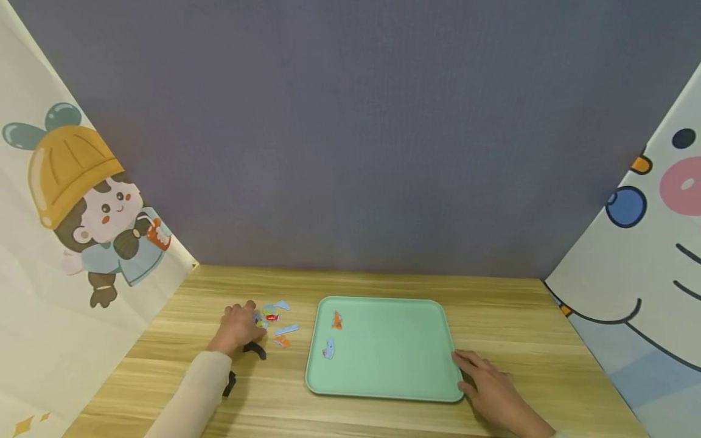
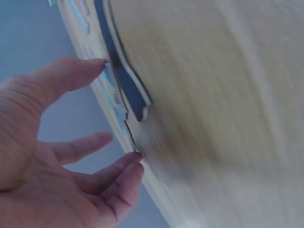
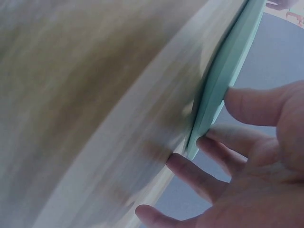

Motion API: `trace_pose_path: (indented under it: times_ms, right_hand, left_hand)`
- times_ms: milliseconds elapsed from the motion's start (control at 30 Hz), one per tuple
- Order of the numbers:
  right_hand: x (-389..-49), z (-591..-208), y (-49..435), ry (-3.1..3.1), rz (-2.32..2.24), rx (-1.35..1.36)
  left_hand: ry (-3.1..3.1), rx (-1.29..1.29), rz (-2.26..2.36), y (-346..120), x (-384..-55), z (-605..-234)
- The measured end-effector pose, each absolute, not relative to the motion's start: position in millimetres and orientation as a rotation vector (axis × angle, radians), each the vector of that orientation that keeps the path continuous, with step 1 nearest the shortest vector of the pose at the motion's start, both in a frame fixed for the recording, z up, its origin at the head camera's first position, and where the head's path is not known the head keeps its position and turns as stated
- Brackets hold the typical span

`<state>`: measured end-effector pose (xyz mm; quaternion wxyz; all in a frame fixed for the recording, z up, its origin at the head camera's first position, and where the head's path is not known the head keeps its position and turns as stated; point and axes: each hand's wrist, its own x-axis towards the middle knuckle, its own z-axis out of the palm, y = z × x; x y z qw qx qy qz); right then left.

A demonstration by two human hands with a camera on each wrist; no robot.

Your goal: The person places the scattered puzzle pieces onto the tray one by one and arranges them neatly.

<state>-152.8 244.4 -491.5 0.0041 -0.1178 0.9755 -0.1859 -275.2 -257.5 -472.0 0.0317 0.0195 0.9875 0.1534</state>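
My left hand [image 1: 239,325] is over a cluster of flat picture pieces at the left of the table. Its thumb [image 2: 90,71] is right at the edge of a colorful piece [image 2: 111,92], while the other fingertips come down beyond it, spread from the thumb. A dark curved piece [image 1: 255,350] lies just below that hand. My right hand [image 1: 487,383] touches the right edge of a light green tray [image 1: 389,347], thumb at the rim and fingers loosely extended. Inside the tray lie an orange piece [image 1: 337,320] and a pale blue piece [image 1: 328,348].
Between the left hand and the tray lie a green-and-red piece [image 1: 271,312], a light blue strip [image 1: 286,330], a pale blue piece [image 1: 282,305] and another orange piece [image 1: 282,342]. A black piece [image 1: 229,384] sits by the left sleeve. A grey panel [image 1: 361,152] stands behind the table.
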Motion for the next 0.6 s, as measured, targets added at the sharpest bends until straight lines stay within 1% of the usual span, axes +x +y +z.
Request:
trace_pose_path:
  times_ms: [333,600]
  right_hand:
    - [-153.2,-490.9,243.8,3.047,-0.577,-0.362]
    - [-153.5,-491.2,243.6,3.05,-0.573,-0.384]
  left_hand:
    - [3.079,0.022,0.578,-255.7,-277.0,-471.5]
    - [3.107,0.209,0.69,-217.9,-267.9,-452.7]
